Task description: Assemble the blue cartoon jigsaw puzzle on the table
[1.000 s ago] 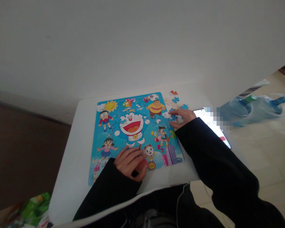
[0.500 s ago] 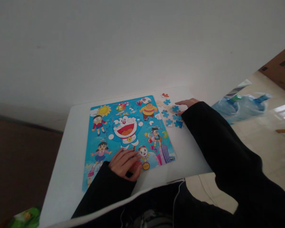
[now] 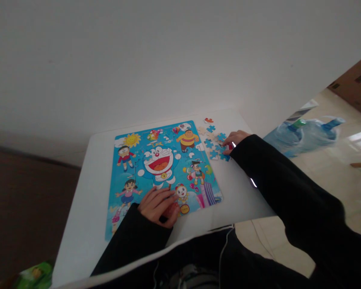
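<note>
A cartoon jigsaw puzzle (image 3: 156,160), mostly blue, lies flat on a white table (image 3: 87,192). My left hand (image 3: 158,205) rests palm down on the puzzle's near edge with its fingers stretched over the picture. Loose blue and pale puzzle pieces (image 3: 212,140) lie in a cluster just right of the puzzle. My right hand (image 3: 235,139) sits curled on the right side of that cluster, fingertips touching the pieces. Whether it grips one is hidden by the fingers. Black sleeves cover both arms.
The table stands against a white wall, and its right edge is close to my right arm. Blue water bottles (image 3: 303,134) lie on the floor to the right, with a cardboard box (image 3: 357,84) behind them. A green package (image 3: 33,273) lies at the bottom left.
My right hand reached to the far right pieces, then drew back a little onto the cluster. The phone seen beside it is now under my sleeve. My left hand has stayed put.
</note>
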Tool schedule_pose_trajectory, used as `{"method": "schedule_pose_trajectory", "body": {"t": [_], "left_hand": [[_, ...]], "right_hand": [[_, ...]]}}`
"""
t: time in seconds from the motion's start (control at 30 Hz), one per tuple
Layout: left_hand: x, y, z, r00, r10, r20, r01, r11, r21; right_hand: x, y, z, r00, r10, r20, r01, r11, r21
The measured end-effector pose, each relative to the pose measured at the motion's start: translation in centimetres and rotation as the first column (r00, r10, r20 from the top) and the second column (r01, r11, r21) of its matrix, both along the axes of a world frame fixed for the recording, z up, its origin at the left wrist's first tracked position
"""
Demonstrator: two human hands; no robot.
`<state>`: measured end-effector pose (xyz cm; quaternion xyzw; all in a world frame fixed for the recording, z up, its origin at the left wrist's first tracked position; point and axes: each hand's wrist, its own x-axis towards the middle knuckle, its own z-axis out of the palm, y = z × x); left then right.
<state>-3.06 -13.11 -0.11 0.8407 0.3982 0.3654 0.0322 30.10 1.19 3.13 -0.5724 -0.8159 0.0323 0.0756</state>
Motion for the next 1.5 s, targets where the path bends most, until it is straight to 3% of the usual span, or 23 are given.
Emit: {"method": "schedule_pose_trajectory", "body": {"t": [0.2, 0.33, 0.43, 0.53, 0.8, 1.13, 1.27, 1.33, 1.43, 1.5], "left_hand": [[0.0, 0.0, -0.1, 1.0, 0.004, 0.008, -0.004, 1.0, 0.009], [0.1, 0.1, 0.0, 1.0, 0.0, 0.007, 0.0, 1.0, 0.022], [0.1, 0.1, 0.0, 1.0, 0.001, 0.007, -0.002, 1.0, 0.027], [0.1, 0.1, -0.1, 1.0, -0.003, 0.007, 0.003, 1.0, 0.026], [0.0, 0.1, -0.4, 1.0, 0.014, 0.001, -0.014, 1.0, 0.01], [-0.1, -0.2, -0.3, 0.999, 0.02, -0.032, -0.022, 0.999, -0.041], [-0.2, -0.2, -0.3, 0.999, 0.018, -0.038, -0.02, 0.998, -0.052], [-0.2, -0.2, -0.3, 0.999, 0.017, -0.036, -0.019, 0.998, -0.055], [-0.2, -0.2, -0.4, 0.999, 0.021, -0.03, -0.023, 0.998, -0.063], [-0.2, -0.3, -0.3, 0.999, 0.027, -0.029, -0.029, 0.997, -0.071]], "right_hand": [[-1.1, -1.5, 2.0, 0.999, -0.034, 0.037, 0.039, 0.986, -0.16], [-2.6, -2.9, 2.0, 1.0, -0.014, 0.013, 0.016, 0.974, -0.224], [-2.6, -3.9, 1.5, 0.999, 0.022, -0.048, -0.031, 0.982, -0.187], [-1.3, -4.5, 1.6, 0.998, -0.015, -0.062, 0.007, 0.992, -0.127], [-0.5, -4.5, 2.0, 0.963, -0.052, 0.266, 0.121, 0.961, -0.248], [-0.9, -2.7, 0.7, 0.974, -0.067, 0.217, 0.087, 0.993, -0.083], [-0.6, -0.9, 1.1, 0.973, 0.139, 0.184, -0.132, 0.99, -0.051], [-0.7, 0.2, 1.4, 0.938, 0.274, 0.211, -0.255, 0.96, -0.113], [-1.2, 1.5, 2.0, 0.895, 0.345, 0.282, -0.269, 0.923, -0.274], [-1.5, 1.9, 2.3, 0.892, 0.345, 0.291, -0.252, 0.916, -0.312]]}}
